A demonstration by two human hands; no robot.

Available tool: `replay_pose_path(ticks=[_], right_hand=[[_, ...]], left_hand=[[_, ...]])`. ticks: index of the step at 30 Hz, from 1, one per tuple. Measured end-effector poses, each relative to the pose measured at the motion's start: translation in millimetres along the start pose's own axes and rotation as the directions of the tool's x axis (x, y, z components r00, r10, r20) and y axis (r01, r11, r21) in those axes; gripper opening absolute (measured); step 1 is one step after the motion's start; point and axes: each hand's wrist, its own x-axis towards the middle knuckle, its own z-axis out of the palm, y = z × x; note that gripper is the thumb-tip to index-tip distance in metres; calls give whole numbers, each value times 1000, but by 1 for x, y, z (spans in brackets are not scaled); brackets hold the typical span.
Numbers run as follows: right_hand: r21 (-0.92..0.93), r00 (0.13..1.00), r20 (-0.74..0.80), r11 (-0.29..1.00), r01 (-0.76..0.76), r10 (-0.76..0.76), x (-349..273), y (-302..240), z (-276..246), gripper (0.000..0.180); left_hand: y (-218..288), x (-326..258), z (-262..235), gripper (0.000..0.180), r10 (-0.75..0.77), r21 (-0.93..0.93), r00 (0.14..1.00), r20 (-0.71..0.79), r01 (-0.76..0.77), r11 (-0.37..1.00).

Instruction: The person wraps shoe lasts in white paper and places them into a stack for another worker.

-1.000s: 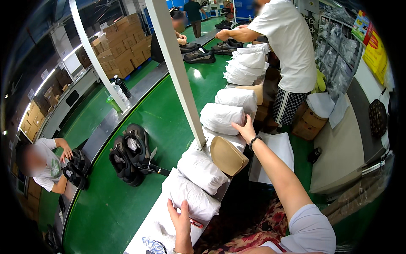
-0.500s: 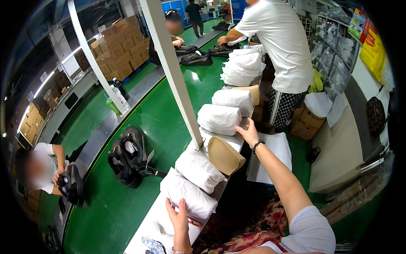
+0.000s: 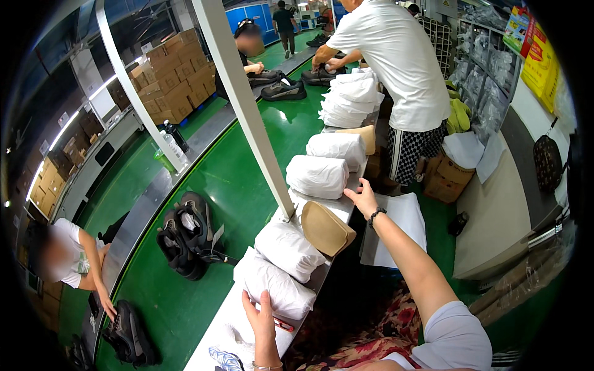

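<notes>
My left hand (image 3: 262, 321) is open, its fingers raised and apart at the near end of a white paper-wrapped bundle (image 3: 275, 283); whether they touch it I cannot tell. A second white bundle (image 3: 291, 250) lies against that one, with a tan cardboard piece (image 3: 328, 227) beside it. Farther along the ledge, my right hand (image 3: 364, 199) is open too, fingers spread beside another white bundle (image 3: 317, 177). Behind this sits one more wrapped bundle (image 3: 337, 148). By my left wrist lie a white cloth (image 3: 232, 337) and a small red tool (image 3: 283, 325).
A pair of dark shoes (image 3: 184, 235) with a tag rests on the green belt (image 3: 247, 185), beyond the white post (image 3: 247, 105). At left, a person's hand (image 3: 108, 306) touches other dark shoes (image 3: 129, 334). A person in a white shirt (image 3: 402, 62) handles shoes past the stacked bundles (image 3: 349, 99).
The person at left has lowered the shoes from their hands onto the green belt. The white-shirted person now has both hands at a shoe. My hands have barely moved.
</notes>
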Motion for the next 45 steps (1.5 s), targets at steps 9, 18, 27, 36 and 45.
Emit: replay_pose_path(ticks=[9,18,27,36,45], right_hand=[[13,998,22,999,-52,52,-7,2,2,80],[9,999,6,999,-52,52,-9,-5,0,75],[-4,999,-12,999,-51,51,-10,-3,0,73],[-78,999,-30,996,31,-33,-6,6,-13,59],[48,995,-95,998,-26,31,-17,4,-38,45]], left_hand=[[0,-1,-1,69,-7,9,1000,-7,7,1000],[-3,1,0,70,0,3,1000,-6,0,1000],[2,0,1,70,7,-9,1000,4,-7,1000],[-2,0,0,69,26,4,1000,7,-26,1000],[-3,3,1,69,44,-5,999,10,-44,999]])
